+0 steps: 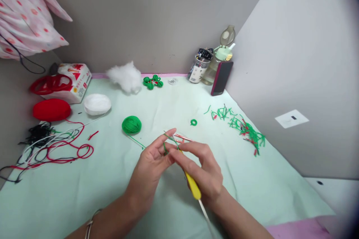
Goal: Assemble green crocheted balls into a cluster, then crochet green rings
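My left hand pinches thin green yarn, which loops over its raised index finger. My right hand grips a crochet hook by its yellow handle. The hook's tip meets the yarn at my left fingertips, but the stitches are too small to make out. A pale thin strip hangs from the handle's lower end. From a green yarn ball to the left, a strand runs towards my left hand. Just beyond my fingers lies a reddish metal tool, partly hidden. A small green ring lies farther back.
Red yarn, white yarn and tangled strands lie left. Stuffing and green crocheted pieces are at the back. A phone leans near a pen cup and a bottle. Yarn scraps lie right.
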### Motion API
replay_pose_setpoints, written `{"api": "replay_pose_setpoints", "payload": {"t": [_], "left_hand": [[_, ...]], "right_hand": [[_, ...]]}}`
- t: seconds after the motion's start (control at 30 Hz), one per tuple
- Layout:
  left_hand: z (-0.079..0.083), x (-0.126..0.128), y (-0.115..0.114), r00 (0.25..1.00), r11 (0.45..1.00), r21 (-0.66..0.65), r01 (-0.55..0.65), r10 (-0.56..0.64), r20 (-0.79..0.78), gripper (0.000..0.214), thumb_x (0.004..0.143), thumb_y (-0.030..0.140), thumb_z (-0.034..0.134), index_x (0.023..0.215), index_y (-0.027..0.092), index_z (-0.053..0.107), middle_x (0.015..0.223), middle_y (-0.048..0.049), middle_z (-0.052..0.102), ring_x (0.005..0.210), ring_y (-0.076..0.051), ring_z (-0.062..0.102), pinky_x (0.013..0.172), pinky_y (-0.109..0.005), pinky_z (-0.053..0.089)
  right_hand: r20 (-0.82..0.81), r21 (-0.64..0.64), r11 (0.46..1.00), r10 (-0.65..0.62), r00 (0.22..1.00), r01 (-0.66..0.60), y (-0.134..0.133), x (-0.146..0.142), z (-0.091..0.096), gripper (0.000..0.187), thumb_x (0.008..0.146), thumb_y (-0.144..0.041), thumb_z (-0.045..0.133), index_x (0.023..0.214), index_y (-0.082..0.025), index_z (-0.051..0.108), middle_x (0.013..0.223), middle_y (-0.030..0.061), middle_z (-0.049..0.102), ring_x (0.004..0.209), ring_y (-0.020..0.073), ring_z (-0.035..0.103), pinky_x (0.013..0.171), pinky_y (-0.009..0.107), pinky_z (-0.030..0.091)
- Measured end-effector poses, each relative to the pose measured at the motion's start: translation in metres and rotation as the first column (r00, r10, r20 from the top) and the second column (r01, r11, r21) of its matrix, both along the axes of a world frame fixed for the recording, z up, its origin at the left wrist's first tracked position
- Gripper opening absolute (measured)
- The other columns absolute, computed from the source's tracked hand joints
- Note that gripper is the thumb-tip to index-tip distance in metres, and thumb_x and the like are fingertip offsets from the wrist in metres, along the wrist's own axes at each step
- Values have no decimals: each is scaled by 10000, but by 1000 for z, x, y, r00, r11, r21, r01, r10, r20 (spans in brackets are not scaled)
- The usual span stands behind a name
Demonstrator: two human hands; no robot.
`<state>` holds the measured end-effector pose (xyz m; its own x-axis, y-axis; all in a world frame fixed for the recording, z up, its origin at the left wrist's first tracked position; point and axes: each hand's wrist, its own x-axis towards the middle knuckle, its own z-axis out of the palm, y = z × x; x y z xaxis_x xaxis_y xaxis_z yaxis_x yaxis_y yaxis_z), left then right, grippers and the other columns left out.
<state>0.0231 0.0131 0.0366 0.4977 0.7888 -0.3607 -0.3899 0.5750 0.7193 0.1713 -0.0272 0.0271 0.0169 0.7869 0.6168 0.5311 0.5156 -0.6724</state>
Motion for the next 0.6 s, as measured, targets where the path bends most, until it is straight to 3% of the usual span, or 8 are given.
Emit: {"api": "replay_pose_setpoints", "payload": {"t": [0.07,0.13,0.2,0.27,0.43,0.6], "left_hand": [[1,-2,4,999,999,-27,40,-39,19,568,812,315,770,1346,230,598,987,-26,684,1026,-181,589,1032,-336,361],[2,-4,8,998,997,-45,63,-62,30,516,810,304,767,1301,211,638,1065,-41,679,1023,-176,577,1036,-332,348],[2,-5,11,998,998,-29,61,-60,18,503,807,300,765,1288,213,649,1101,-48,673,1047,-188,571,1031,-338,346],[2,-5,9,998,998,7,57,-57,-9,505,813,304,758,1299,234,641,1065,-42,674,1075,-205,568,1025,-349,347],[0,-3,3,996,994,74,84,-81,-38,469,830,309,745,1287,283,641,949,-15,667,1049,-194,579,1028,-352,359],[0,-2,6,997,992,101,80,-78,-19,416,852,311,723,1263,282,660,1054,-23,703,1101,-190,582,1067,-345,339]], "right_hand": [[-117,-39,999,-32,993,27,1,5,3,345,927,-110,577,1161,-316,726,1033,57,686,975,196,649,835,347,537],[-339,-112,994,-34,940,-4,6,12,8,252,956,-149,549,1037,-277,751,931,47,683,870,174,630,754,320,524],[-542,-173,979,-6,841,-105,11,16,11,216,973,-209,542,940,-254,751,868,38,671,770,153,596,705,308,505],[-630,-218,953,28,776,-211,14,15,11,210,979,-250,547,921,-248,749,862,34,668,734,140,581,711,308,498],[-545,-251,933,84,834,-258,11,6,8,201,981,-240,555,1002,-262,753,955,41,708,841,150,625,791,311,515],[-489,-229,949,82,868,-218,11,6,12,202,976,-218,555,995,-252,753,938,41,720,829,151,650,760,296,547]]}}
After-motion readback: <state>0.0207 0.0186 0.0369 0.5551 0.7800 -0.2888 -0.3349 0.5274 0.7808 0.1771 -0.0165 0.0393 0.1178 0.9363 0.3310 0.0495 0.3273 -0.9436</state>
